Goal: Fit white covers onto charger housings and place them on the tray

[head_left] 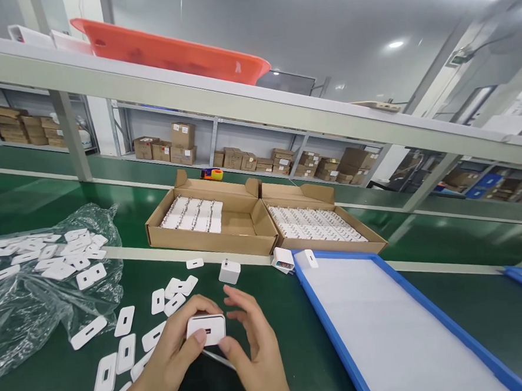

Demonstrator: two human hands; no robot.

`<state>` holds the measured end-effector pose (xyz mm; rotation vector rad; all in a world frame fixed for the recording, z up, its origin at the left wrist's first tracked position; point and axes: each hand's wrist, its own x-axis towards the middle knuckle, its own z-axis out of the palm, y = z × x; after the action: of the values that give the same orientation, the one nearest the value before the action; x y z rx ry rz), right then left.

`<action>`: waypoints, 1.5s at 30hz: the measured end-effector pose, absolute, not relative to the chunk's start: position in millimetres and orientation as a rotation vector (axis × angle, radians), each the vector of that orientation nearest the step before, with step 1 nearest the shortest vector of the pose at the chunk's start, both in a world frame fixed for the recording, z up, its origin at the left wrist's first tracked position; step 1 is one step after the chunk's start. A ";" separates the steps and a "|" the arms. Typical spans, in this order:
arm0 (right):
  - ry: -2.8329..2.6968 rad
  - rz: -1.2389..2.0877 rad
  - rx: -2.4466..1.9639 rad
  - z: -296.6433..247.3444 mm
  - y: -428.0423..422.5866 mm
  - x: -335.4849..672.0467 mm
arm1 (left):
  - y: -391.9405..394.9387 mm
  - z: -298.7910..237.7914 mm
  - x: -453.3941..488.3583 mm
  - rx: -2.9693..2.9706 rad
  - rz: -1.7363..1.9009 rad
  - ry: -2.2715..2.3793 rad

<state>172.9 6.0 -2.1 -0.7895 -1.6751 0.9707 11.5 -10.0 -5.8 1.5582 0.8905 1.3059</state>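
My left hand is closed around a white USB charger block, its thumb pressed on the face near the dark port slot. My right hand is beside it with fingers spread, the thumb tip at the block's right edge. Behind the hands, another white block stands on the green table, with a small slotted white plate to its left. More slotted plates lie scattered left of my left hand. A thin pale strip or cord shows below the held block.
A clear plastic bag with piled plates lies left. Two cardboard boxes hold rows of white parts. A blue-rimmed white tray occupies the right, one white block at its corner. An overhead shelf carries an orange tray.
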 end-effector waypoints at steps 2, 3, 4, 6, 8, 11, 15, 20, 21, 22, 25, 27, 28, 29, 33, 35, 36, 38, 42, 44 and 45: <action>-1.507 1.259 -0.839 -4.2 6.4 170.5 | -9.6 -6.8 10.5 1.654 1.320 0.900; -1.447 1.389 -0.847 -4.5 6.7 169.1 | -9.5 -7.1 10.1 1.701 1.306 0.911; -1.400 1.497 -0.853 -4.4 7.0 167.9 | -9.6 -7.1 9.8 1.738 1.282 0.920; -1.335 1.621 -0.861 -3.1 8.0 166.4 | -10.3 -6.2 9.2 1.767 1.229 0.925; -1.302 1.639 -0.855 -1.3 9.2 166.3 | -11.7 -5.0 8.7 1.733 1.180 0.908; -1.298 1.593 -0.825 0.6 11.6 167.5 | -13.9 -4.5 9.7 1.615 1.101 0.864; -1.360 1.453 -0.818 -2.2 15.5 169.1 | -12.7 -8.6 14.5 1.427 1.149 0.958; -1.363 1.194 -0.832 -12.5 21.4 172.5 | -1.7 -10.1 14.4 1.119 1.120 0.881; -1.379 1.202 -0.831 -13.8 22.3 173.6 | 0.2 -9.6 13.5 1.090 1.115 0.856; -1.399 1.223 -0.823 -14.5 23.1 174.6 | 1.6 -9.1 12.7 1.075 1.127 0.847; -1.452 1.306 -0.792 -13.4 23.8 177.3 | 2.8 -9.6 12.3 1.065 1.210 0.857; -1.471 1.315 -0.790 -11.2 22.9 178.0 | 1.9 -11.4 13.8 1.064 1.246 0.857; -1.474 1.301 -0.795 -10.1 22.1 177.9 | 1.3 -12.3 14.7 1.060 1.254 0.863; -1.473 1.280 -0.799 -9.3 21.1 177.6 | 0.7 -13.0 15.5 1.054 1.256 0.866; -1.449 1.228 -0.785 -8.5 18.5 175.8 | -0.2 -11.0 15.9 1.035 1.232 0.879; -1.456 1.251 -0.782 -8.6 19.1 175.6 | 0.7 -7.5 14.4 1.024 1.217 0.903; -1.462 1.267 -0.782 -8.4 19.9 175.8 | 1.3 -5.7 13.5 1.019 1.211 0.916; -1.469 1.305 -0.783 -7.3 22.8 176.7 | 2.5 -2.9 12.4 1.014 1.212 0.934; -1.481 1.376 -0.863 -5.5 29.5 180.7 | 0.5 -5.0 17.2 1.106 1.259 0.970; -1.483 1.354 -0.900 -6.9 30.4 183.8 | -1.8 -9.3 23.2 1.199 1.300 0.988; -1.472 1.322 -0.920 -8.0 30.4 185.4 | -1.6 -11.4 25.7 1.236 1.334 0.997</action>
<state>185.4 30.4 -8.0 -0.9198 -1.4722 1.3216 25.7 -1.6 -11.4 1.2356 0.9971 1.3337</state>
